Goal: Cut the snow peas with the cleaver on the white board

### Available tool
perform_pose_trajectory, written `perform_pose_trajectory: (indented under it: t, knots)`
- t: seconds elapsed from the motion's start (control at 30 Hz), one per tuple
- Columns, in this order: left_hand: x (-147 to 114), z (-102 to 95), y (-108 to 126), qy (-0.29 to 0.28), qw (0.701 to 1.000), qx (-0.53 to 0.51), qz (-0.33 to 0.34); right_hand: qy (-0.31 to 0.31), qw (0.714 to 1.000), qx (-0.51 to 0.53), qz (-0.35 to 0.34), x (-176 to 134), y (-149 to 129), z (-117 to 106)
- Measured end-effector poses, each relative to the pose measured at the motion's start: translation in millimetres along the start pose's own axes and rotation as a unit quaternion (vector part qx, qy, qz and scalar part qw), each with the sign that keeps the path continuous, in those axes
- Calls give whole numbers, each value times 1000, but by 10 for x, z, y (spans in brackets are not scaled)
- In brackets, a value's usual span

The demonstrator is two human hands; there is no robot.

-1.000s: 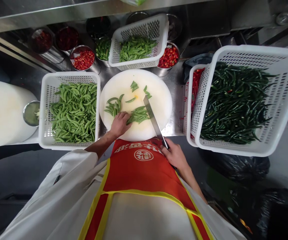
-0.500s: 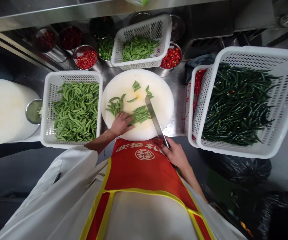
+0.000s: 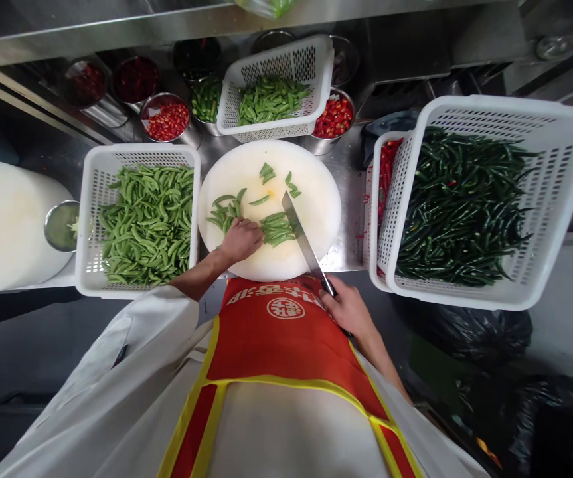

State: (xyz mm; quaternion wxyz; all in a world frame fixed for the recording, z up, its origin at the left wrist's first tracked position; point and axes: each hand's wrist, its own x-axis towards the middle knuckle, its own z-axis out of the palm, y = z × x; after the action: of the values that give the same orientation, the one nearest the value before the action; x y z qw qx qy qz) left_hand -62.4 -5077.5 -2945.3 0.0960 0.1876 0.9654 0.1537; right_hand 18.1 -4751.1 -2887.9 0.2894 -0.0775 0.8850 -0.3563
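Note:
My right hand (image 3: 348,307) is wrapped round the dark handle of a kitchen knife (image 3: 302,234). Its blade slants up and left across the round white cutting board (image 3: 316,176), beside the right end of a row of green pea pods (image 3: 277,229). At the left end of that row, my left hand (image 3: 242,239) rests on the board with its fingers curled; whatever is under them is hidden. A loose heap of pods (image 3: 224,214) lies just left of these fingers. Cut pieces (image 3: 267,172) and more bits (image 3: 293,186) lie farther up the board.
Left of the board stands a white basket of pea pods (image 3: 83,252); behind it, a smaller basket (image 3: 221,123) of cut pods. Metal pots of chopped red chillies (image 3: 166,121) line the back. A large basket of dark green chillies (image 3: 560,265) stands right. Another round board (image 3: 7,226) is far left.
My left hand has drawn its fingers in from a spread pose over the pods to a curled one. The knife stays at the row's right end. The whole view has shifted slightly.

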Motion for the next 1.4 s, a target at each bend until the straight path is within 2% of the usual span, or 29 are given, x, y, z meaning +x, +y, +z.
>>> perform_pose_trajectory:
  t: [0.2, 0.4, 0.47, 0.53, 0.6, 0.67, 0.73, 0.83, 0.93, 1.03, 1.1, 1.27, 1.4]
  knots:
    - [50, 151, -6, 16, 999, -28, 2, -1, 1000, -13, 4, -7, -22, 1]
    - [19, 117, -21, 26, 996, -86, -27, 7, 1000, -19, 2, 7, -42, 3]
    - [10, 98, -33, 51, 992, -107, -45, 11, 1000, -26, 8, 3, -45, 7]
    - [37, 110, -42, 100, 983, -138, -62, 8, 1000, -26, 8, 2, -50, 18]
    - [119, 161, -29, 154, 969, -176, -86, 4, 1000, -21, 5, 5, -57, 36]
    - [246, 240, 15, 182, 954, -211, -114, 4, 1000, -17, 4, 8, -64, 56]
    - [378, 319, 86, 179, 949, -224, -129, 5, 1000, -12, 8, 8, -69, 71]
    - [486, 395, 211, 145, 966, -190, -103, 13, 1000, 0, 13, -5, -64, 75]
    - [444, 420, 321, 117, 982, -137, -54, 22, 999, 11, 22, -28, -41, 70]
    - [360, 447, 413, 114, 988, -98, -21, 26, 999, 28, 32, -47, -18, 80]
    - [350, 479, 472, 128, 988, -80, -33, 30, 998, 44, 39, -57, -14, 100]
    - [488, 571, 619, 181, 972, -72, -131, 47, 995, 58, 59, -88, -43, 160]
    - [560, 593, 651, 182, 970, -98, -129, 42, 995, 63, 64, -131, -57, 174]
